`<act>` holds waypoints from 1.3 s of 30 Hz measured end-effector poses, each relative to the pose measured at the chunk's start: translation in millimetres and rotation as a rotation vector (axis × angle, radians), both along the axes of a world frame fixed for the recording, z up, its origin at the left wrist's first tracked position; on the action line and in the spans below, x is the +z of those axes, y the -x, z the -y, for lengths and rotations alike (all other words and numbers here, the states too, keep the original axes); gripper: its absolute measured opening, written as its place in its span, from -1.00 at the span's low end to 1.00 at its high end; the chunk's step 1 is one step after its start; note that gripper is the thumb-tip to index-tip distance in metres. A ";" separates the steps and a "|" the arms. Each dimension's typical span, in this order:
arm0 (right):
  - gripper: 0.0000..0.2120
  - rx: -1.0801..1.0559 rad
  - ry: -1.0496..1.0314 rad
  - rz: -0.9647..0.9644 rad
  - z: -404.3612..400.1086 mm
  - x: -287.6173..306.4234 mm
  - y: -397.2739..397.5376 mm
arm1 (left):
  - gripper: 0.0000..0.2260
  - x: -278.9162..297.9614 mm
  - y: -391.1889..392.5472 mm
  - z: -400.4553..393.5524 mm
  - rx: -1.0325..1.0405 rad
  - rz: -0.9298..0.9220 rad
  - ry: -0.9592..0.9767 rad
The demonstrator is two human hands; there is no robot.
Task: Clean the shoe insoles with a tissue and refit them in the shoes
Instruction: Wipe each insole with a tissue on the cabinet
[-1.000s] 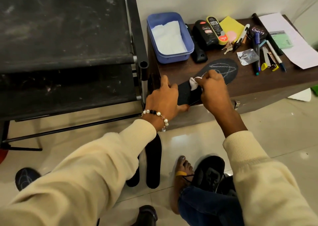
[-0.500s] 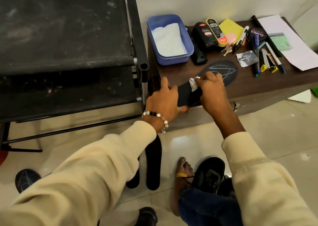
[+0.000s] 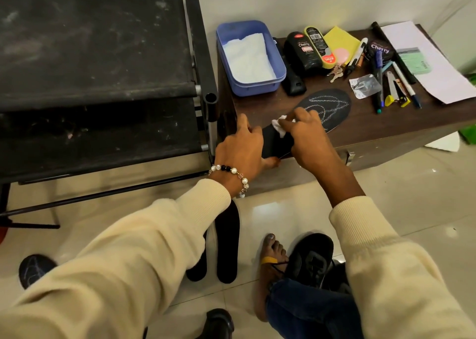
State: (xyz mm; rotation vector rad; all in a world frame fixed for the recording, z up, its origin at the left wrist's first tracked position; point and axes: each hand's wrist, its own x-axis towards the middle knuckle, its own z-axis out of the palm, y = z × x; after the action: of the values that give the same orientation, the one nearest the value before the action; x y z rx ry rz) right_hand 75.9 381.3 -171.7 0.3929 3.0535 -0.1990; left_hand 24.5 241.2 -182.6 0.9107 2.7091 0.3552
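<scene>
Black and thin, the insole [image 3: 327,106] lay across the table [image 3: 386,129] edge, its heel pinned by the left hand [image 3: 239,148]; the right hand [image 3: 306,135] pinched a tissue [image 3: 279,124] against it. Probably light and floppy, best held at the heel.

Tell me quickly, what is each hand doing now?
Left hand: grips the heel end of the insole at the table edge.
Right hand: pinches a white tissue against the insole.
</scene>
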 end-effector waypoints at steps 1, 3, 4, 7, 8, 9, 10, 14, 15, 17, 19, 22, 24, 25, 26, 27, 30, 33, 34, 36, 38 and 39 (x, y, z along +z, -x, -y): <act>-0.55 0.057 0.015 -0.001 1.4 1.5 0.1 | -0.39 -0.2 -0.2 -0.1 0.003 -0.001 -0.002; -0.55 0.140 0.020 0.037 -0.9 4.2 -0.9 | -0.39 -0.3 -0.5 -0.1 0.007 -0.006 0.000; -0.53 0.144 0.016 0.057 -4.3 5.1 -2.3 | -0.39 -0.1 -0.8 -0.3 0.005 -0.007 0.006; -0.51 0.002 -0.037 0.045 -14.6 6.8 -11.0 | -0.37 1.6 -0.9 -0.9 0.000 -0.007 0.031; -0.52 -0.059 -0.056 0.041 -15.3 6.9 -13.5 | -0.37 2.4 -0.8 -1.0 0.000 -0.009 0.038; -0.53 -0.099 -0.069 0.045 -14.4 6.4 -14.3 | -0.37 3.0 -0.6 -1.3 0.001 -0.010 0.044; -0.54 -0.112 -0.075 0.050 -12.2 6.1 -14.7 | -0.37 3.3 -1.0 -1.6 0.002 -0.009 0.047; -0.55 0.034 -0.032 0.071 -2.7 7.5 -10.5 | -0.40 5.6 -2.9 -2.4 0.005 -0.007 0.052; -0.54 0.082 -0.024 0.081 -3.1 8.2 -10.7 | -0.40 6.6 -3.3 -2.6 0.005 -0.007 0.055; -0.50 0.109 -0.011 0.075 -8.9 8.8 -13.5 | -0.39 7.2 -3.8 -2.6 0.007 -0.004 0.065; -0.51 0.022 -0.042 0.062 -17.6 8.4 -18.0 | -0.39 7.7 -3.8 -2.6 0.007 0.001 0.068; -0.53 -0.114 -0.085 0.077 -21.6 5.4 -22.1 | -0.38 8.7 -4.0 -3.2 0.007 0.012 0.076; -0.54 -0.097 -0.062 0.077 -17.2 4.7 -21.2 | -0.39 9.6 -5.4 -3.6 0.012 0.010 0.084; -0.55 -0.059 -0.033 0.070 -14.4 5.2 -20.7 | -0.40 9.5 -6.5 -4.1 0.013 -0.002 0.089; -0.54 -0.007 -0.003 0.063 -11.7 5.9 -20.3 | -0.40 8.4 -7.7 -4.9 0.013 -0.026 0.095; -0.52 0.052 0.011 0.061 -9.9 6.0 -20.2 | -0.40 6.7 -8.7 -5.6 0.012 -0.056 0.101; -0.47 0.147 0.014 0.055 -13.6 3.1 -24.7 | -0.37 0.6 -11.3 -8.2 0.014 -0.108 0.083; -0.49 0.174 0.039 0.017 -19.8 -1.0 -30.0 | -0.36 -2.5 -12.2 -10.4 0.023 -0.131 0.050; -0.50 0.190 0.042 0.015 -21.0 -1.4 -31.0 | -0.37 -2.9 -12.5 -11.2 0.025 -0.134 0.045; -0.51 0.203 0.044 0.012 -25.2 -1.4 -32.2 | -0.39 -3.0 -13.1 -12.6 0.036 -0.123 0.039; -0.51 0.113 0.031 0.000 -33.7 -0.3 -34.8 | -0.39 -2.6 -12.6 -13.5 0.044 -0.101 0.034; -0.51 0.041 0.011 0.012 -39.1 -0.5 -36.9 | -0.39 -2.2 -11.9 -13.7 0.041 -0.092 0.034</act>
State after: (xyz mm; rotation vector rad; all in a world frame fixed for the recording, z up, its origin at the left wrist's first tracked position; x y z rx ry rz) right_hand 112.7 420.3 -172.2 0.3293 3.0446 -0.2105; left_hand 36.4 254.9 -184.8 0.8840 2.8115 0.2809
